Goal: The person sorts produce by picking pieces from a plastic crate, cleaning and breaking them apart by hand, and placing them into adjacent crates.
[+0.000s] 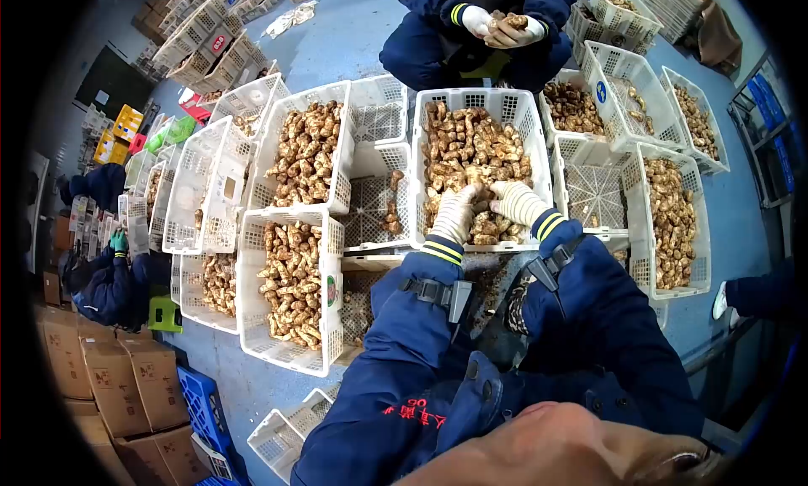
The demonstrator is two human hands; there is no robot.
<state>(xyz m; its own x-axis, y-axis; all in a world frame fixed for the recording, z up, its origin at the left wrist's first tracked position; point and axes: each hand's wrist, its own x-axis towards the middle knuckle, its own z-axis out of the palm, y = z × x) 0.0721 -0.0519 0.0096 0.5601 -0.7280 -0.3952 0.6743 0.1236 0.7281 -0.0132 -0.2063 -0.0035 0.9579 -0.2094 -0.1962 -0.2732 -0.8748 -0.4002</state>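
Observation:
Both my hands wear pale striped gloves and reach into the near part of a white crate [544,158] heaped with brown knobbly mushrooms [475,145]. My left hand [455,212] is at the left, its fingers curled down on the pile. Beside it, my right hand [517,203] points its fingertips inward. The fingertips of both nearly meet around a small brown piece, and which hand grips it is hard to make out. Just left of the crate stands a basket [364,207] with a few mushrooms on its mesh floor.
Across the crate a co-worker's gloved hands [505,30] hold mushrooms. More filled crates stand left [290,284] and right [672,221]. Cardboard boxes [114,385] are stacked lower left, and a person [105,292] crouches at the far left.

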